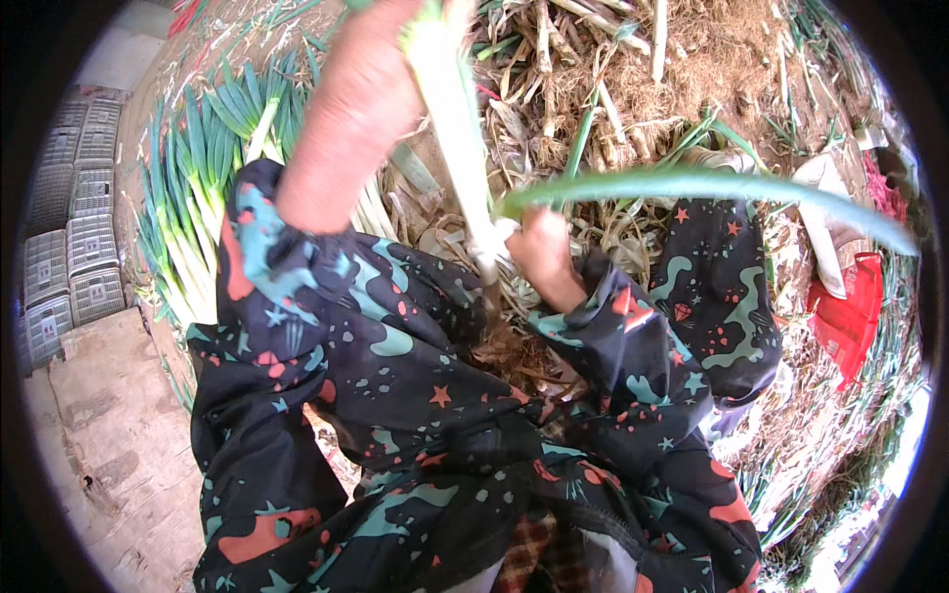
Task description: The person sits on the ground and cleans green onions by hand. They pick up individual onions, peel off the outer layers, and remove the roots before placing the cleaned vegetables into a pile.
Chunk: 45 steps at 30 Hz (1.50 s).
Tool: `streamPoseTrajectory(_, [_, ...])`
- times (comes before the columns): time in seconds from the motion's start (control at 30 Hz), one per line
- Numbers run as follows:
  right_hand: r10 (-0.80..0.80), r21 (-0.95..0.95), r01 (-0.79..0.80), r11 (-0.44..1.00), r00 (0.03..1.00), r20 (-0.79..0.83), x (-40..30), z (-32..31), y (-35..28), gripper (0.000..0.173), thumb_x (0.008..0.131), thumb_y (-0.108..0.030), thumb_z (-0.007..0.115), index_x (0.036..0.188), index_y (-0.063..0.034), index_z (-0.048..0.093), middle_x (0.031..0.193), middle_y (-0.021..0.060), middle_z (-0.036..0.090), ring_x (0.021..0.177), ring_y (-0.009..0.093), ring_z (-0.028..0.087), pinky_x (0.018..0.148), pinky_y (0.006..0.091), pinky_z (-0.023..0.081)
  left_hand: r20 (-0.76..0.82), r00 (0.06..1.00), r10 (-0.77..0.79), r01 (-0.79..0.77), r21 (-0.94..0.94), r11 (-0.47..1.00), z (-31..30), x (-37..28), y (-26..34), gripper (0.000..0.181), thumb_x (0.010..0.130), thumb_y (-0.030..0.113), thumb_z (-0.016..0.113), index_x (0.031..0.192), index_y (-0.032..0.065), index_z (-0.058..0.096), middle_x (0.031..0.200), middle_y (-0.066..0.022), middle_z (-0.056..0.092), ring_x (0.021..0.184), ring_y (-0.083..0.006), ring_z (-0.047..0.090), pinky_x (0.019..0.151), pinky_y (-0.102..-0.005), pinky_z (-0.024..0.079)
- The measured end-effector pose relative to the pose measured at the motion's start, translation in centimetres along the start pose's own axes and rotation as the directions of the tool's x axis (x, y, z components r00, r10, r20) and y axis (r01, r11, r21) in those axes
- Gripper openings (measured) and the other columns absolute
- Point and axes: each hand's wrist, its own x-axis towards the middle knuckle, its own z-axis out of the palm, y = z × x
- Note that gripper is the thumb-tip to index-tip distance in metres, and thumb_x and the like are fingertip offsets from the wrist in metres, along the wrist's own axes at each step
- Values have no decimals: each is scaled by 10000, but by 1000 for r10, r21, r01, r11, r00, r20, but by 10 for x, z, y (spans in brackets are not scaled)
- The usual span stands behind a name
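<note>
My left hand (378,96), partly cut off by the top edge and blurred, is closed around the upper part of a long green onion (456,126). Its thick white stalk slants down between my knees to a brown, rooty end. Beside the lower stalk, my right hand (545,248) is shut, with its fingertips at a pale outer layer. A loose green leaf (697,185) starts just above those fingers and arcs far to the right. Exactly how the leaf joins the pinched layer is hard to see.
Clean green onions (193,200) lie in a row on the left. Untrimmed stalks with dry roots (556,67) are heaped ahead. Stacked plastic crates (93,237) and a wooden board (118,415) stand far left. A red plastic piece (849,319) bearing writing lies right, among leaf scraps.
</note>
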Motion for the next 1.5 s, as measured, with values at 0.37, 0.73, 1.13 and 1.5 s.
streamPoseTrajectory(0.37, [-134, -258, 137, 956, 991, 28, -84, -33, 107, 244, 752, -155, 634, 930, 10, 616, 785, 182, 624, 630, 358, 601, 577, 415, 495, 97, 993, 71, -80, 89, 993, -83, 87, -23, 223, 954, 250, 476, 838, 73, 548, 633, -19, 507, 538, -134, 507, 466, -250, 425])
streamPoseTrajectory(0.73, [-259, 718, -696, 7, 693, 673, -11, -80, -44, 465, 944, -408, 469, 1076, 32, 547, 557, 115, 545, 393, 144, 502, 319, 219, 380, 220, 972, -86, 61, 119, 991, -63, 52, -30, 356, 924, 423, 511, 854, 77, 464, 626, -19, 496, 649, -177, 559, 552, -292, 462])
streamPoseTrajectory(1.13, [150, 599, -209, 773, 978, 148, -100, -115, -91, 256, 939, -192, 527, 912, 35, 642, 602, 29, 519, 548, 75, 456, 470, 247, 359, -261, 946, -191, 180, -66, 982, -104, 122, -49, 187, 921, 225, 534, 845, 80, 443, 532, 52, 276, 414, -88, 289, 366, -258, 252])
streamPoseTrajectory(1.5, [-145, -2, 146, 989, 981, 128, -156, -108, 12, 106, 838, -106, 592, 863, -2, 593, 572, 189, 525, 491, 326, 554, 433, 387, 418, -292, 886, 361, -197, 467, 862, -263, 166, 14, 264, 862, 222, 632, 831, -16, 523, 580, -60, 508, 437, -177, 493, 378, -321, 390])
